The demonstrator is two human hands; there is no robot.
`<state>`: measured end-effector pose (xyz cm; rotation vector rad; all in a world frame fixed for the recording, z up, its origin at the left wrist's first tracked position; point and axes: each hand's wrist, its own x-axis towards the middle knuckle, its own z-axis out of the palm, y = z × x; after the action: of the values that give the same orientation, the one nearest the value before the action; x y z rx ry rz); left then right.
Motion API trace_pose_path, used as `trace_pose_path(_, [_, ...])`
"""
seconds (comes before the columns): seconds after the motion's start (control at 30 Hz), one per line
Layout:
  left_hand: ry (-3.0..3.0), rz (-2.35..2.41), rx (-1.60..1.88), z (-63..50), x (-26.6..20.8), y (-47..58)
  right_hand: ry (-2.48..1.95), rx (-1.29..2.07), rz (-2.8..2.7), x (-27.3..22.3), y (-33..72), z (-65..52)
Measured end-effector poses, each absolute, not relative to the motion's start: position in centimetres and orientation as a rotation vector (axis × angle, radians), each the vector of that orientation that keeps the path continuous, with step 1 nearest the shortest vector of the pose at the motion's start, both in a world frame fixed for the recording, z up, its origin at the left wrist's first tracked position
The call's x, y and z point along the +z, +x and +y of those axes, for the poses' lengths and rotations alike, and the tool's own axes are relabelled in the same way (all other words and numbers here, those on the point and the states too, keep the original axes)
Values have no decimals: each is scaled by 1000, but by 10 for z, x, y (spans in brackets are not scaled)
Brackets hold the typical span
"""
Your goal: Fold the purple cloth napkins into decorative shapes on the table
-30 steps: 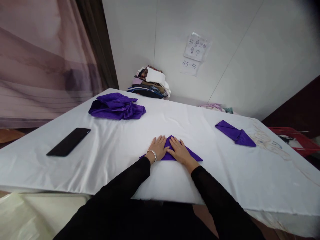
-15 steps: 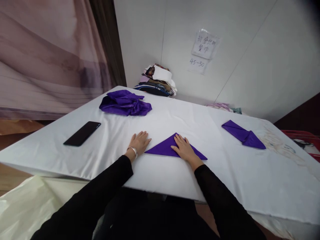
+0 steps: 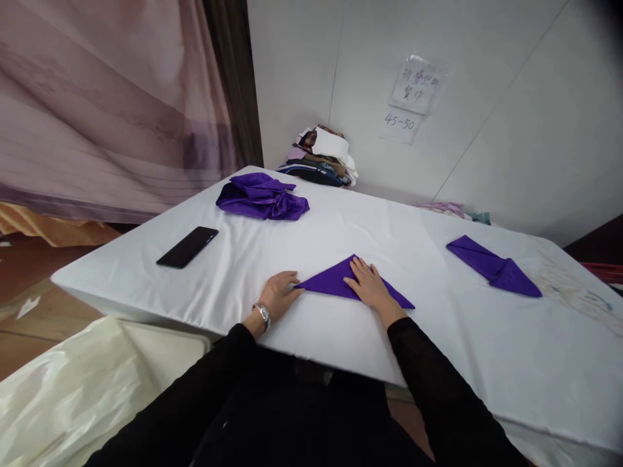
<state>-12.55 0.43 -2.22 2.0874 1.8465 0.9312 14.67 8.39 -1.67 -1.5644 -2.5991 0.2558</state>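
While phone (image 3: 187,247) and bundle (image 3: 263,197) lie leftward, right hand (image 3: 370,283) spreads atop triangular cloth (image 3: 331,280), grip of left hand (image 3: 279,296) unclear.

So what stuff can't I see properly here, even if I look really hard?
All in the head view:
- Part of the purple triangle: the right hand covers it.
- Whether the left hand pinches the triangle's tip: too small to tell.
- The rest of the red thing: cut off by the right edge.
- The pink cloth's bottom: hidden behind the table.
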Motion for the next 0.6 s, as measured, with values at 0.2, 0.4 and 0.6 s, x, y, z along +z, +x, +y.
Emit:
trace_pose_path(0.2, [2119, 1865, 829, 8, -19, -126, -1562, 257, -2595, -15, 146, 83])
trace_pose_path(0.4, [2121, 1863, 808, 9, -15, -125, -1558, 261, -2599, -14, 146, 82])
trace_pose_path(0.6, [2160, 1850, 805, 14, -16, -130, -1560, 263, -2600, -13, 145, 82])
